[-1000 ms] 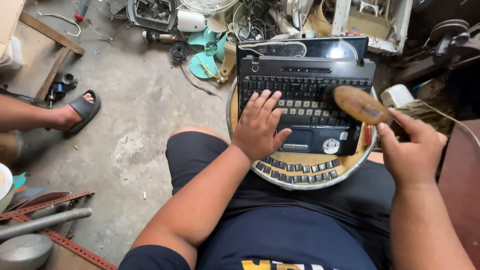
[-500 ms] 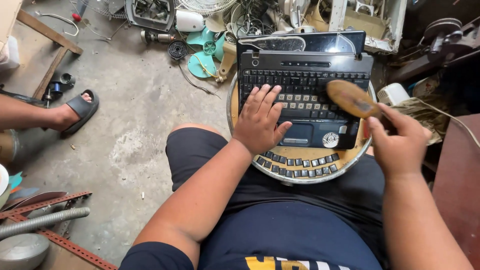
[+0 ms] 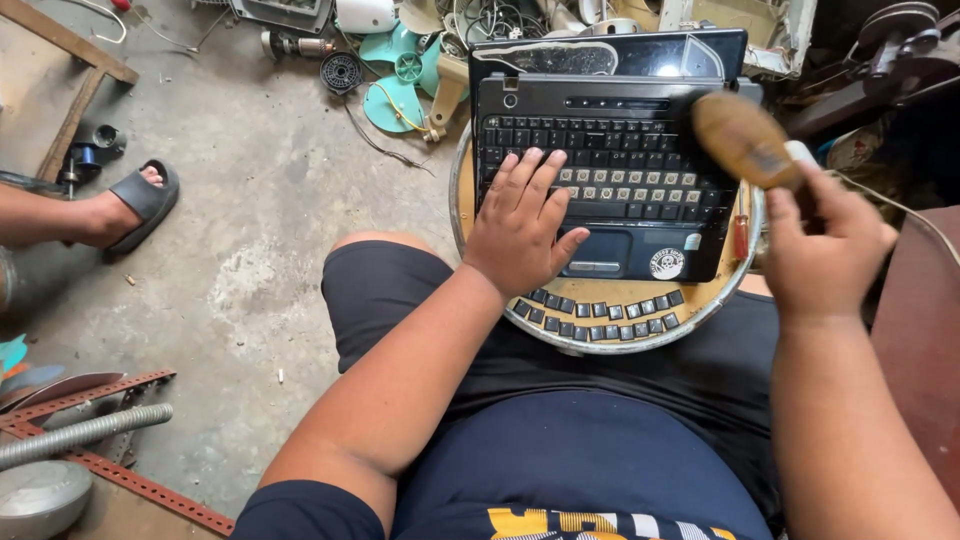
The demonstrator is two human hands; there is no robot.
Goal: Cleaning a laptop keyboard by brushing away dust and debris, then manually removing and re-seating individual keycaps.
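Note:
An open black laptop (image 3: 640,120) lies on a round yellow tray (image 3: 700,300) in front of my knees. My left hand (image 3: 520,225) rests flat on the keyboard's left side, fingers spread, pressing the laptop down. In my right hand (image 3: 825,250) I grip the handle of a wooden brush (image 3: 745,140), whose oval head hangs over the laptop's right edge. A second loose keyboard strip (image 3: 600,315) lies under the laptop along the tray's near rim.
Another person's sandalled foot (image 3: 125,205) rests on the concrete floor at left. Green fan blades (image 3: 395,85) and scrap parts crowd the floor behind the laptop. A perforated red metal strip (image 3: 130,480) and a grey pipe (image 3: 80,435) lie at lower left.
My right hand has moved the brush to the right and up, from the keys to the laptop's right edge. My left hand has stayed on the keyboard.

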